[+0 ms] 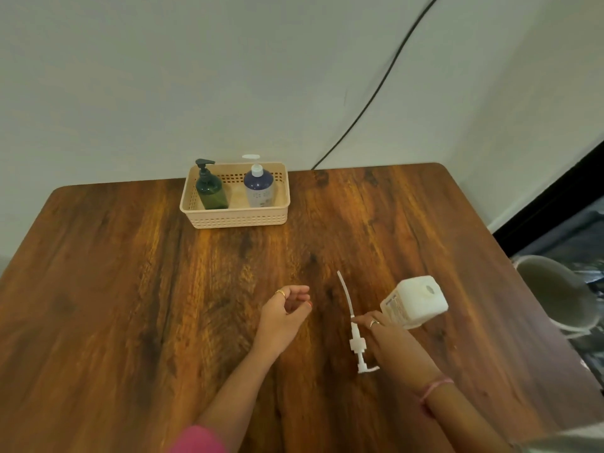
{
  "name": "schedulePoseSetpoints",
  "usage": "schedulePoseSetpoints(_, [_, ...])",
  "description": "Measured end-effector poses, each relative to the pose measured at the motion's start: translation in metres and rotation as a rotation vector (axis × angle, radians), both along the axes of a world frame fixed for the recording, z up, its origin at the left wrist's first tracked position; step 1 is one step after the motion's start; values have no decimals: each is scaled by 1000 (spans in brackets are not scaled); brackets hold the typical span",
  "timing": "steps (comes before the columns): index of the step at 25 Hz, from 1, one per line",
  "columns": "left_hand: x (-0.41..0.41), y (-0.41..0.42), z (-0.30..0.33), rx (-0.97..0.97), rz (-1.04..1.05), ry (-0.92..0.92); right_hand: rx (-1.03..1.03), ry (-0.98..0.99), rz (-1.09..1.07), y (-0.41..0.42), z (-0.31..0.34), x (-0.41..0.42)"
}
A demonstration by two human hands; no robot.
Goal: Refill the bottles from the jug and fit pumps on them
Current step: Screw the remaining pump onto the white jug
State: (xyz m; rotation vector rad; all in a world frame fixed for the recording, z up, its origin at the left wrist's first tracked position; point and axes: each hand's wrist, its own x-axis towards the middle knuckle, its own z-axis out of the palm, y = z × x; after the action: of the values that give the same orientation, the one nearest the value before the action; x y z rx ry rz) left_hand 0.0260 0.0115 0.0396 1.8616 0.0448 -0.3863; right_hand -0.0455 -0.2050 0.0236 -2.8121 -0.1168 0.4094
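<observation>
A white square bottle [414, 302] stands open-topped at the right of the wooden table [163, 289]. A white pump [354, 335] with a long curved tube lies on the table just left of it. My right hand [387, 338] lies between the two, its fingertips pinching the tube above the collar, and the thumb is hidden. My left hand [286, 310] hovers over the table's middle, fingers loosely curled and holding nothing. At the back a beige basket [235, 220] holds a dark green bottle [210, 189] and a blue-and-white bottle [259, 186], both with pumps on.
A grey bucket-like container [555, 292] sits off the table's right edge. A black cable [376, 93] runs down the wall behind the table. The wall stands close behind the basket.
</observation>
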Motion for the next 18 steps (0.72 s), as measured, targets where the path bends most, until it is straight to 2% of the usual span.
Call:
schedulePoseSetpoints(6, [-25,-16,-11,33,-37,39,-122,95,345,-18,-12,-5])
schedulePoseSetpoints(12, [-35,-33,-14,48,-56,20,-143,44,544,-17,-34,0])
schedulePoseSetpoints(15, [-31,-37,-11,29,-31,-5,75,-68,486,-25,-22,-4])
schedulePoseSetpoints(18, [-21,-44,-7,57,22,-58,467,-173,200,-32,11,-13])
